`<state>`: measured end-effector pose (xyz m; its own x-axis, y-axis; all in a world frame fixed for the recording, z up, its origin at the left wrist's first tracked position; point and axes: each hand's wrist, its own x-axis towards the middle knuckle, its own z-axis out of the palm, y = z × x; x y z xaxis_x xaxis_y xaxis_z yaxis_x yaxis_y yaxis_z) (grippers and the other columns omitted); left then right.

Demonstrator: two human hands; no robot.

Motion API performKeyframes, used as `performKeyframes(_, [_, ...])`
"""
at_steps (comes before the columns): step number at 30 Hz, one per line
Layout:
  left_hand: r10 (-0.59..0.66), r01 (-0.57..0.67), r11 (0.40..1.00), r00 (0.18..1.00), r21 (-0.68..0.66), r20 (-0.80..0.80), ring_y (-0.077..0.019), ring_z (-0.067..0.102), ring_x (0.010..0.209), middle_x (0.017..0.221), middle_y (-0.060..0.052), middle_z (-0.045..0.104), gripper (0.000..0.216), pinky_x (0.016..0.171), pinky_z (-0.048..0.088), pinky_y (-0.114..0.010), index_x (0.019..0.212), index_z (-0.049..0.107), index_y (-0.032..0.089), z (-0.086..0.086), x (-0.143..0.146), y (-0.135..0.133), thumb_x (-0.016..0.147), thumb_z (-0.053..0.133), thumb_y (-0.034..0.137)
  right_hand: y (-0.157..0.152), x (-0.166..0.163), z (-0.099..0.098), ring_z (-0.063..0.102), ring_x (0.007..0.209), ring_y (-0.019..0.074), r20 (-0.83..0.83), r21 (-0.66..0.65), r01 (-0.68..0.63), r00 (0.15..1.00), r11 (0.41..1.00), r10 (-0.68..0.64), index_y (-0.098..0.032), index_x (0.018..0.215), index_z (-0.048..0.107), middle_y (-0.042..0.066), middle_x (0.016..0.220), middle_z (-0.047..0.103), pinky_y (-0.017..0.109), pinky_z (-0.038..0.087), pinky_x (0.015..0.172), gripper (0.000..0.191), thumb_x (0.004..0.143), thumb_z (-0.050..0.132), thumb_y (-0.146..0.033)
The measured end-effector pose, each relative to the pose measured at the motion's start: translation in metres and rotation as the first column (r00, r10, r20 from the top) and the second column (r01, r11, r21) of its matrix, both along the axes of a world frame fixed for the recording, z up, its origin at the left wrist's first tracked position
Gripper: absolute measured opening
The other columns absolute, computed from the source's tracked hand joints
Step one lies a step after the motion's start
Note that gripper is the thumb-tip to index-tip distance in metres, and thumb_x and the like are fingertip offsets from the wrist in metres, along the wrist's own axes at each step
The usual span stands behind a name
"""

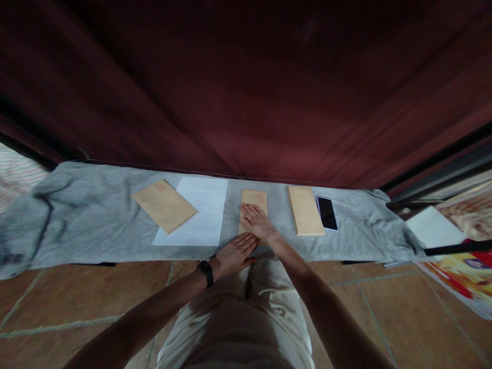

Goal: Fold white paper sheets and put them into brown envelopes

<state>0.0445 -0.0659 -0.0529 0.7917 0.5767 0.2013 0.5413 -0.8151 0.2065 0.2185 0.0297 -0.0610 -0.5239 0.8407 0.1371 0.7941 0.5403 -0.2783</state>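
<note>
A brown paper envelope (pixel 253 197) lies upright before me on the grey cloth, its lower part covered by my hands. My right hand (pixel 257 221) rests flat on its middle, fingers stretched out to the upper left. Across its lower end lies my left hand (pixel 237 251), fingers extended and a dark watch on the wrist. The fingertips of the left hand come close to the right palm. To the left, another brown envelope (pixel 165 206) lies slanted, partly over white paper (pixel 207 215). A stack of brown envelopes (pixel 306 211) sits to the right.
A phone (pixel 327 213) with a dark screen lies beside the stack. The grey cloth (pixel 96 215) covers a narrow table, backed by a dark red curtain (pixel 246 113). At the far right are a white sheet (pixel 436 228) and a colourful printed package (pixel 467 277). Tiled floor (pixel 369 302) shows below.
</note>
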Motion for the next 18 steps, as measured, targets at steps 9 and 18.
performKeyframes(9, [0.021, -0.023, 0.999, 0.998, 0.036, 0.061, -0.0279, 0.058, 0.134, 0.137, -0.017, 0.066, 0.049, 0.116, 0.041, -0.044, 0.134, 0.060, 0.013, -0.005, 0.001, -0.001, 0.100, 0.056, 0.047, -0.039, 0.016, 0.016, 0.026, 0.157, 0.0163, 0.019, -0.169, -0.084, 0.996, 0.982, 0.089, -0.024, 0.161, 0.034, 0.002, 0.168, 0.031, 0.043, 0.013, 0.133, 0.053, 0.111, 0.029, -0.042])
performKeyframes(18, [0.009, -0.016, 0.998, 0.994, 0.066, 0.105, -0.0285, 0.059, 0.133, 0.134, -0.019, 0.068, 0.043, 0.114, 0.046, -0.045, 0.126, 0.065, 0.012, -0.007, -0.002, -0.001, 0.100, 0.058, 0.045, -0.082, 0.032, 0.012, 0.035, 0.153, 0.0163, -0.111, -0.118, -0.088, 0.991, 0.989, 0.075, -0.025, 0.160, 0.034, 0.004, 0.164, 0.040, 0.045, 0.023, 0.130, 0.051, 0.111, 0.029, -0.040])
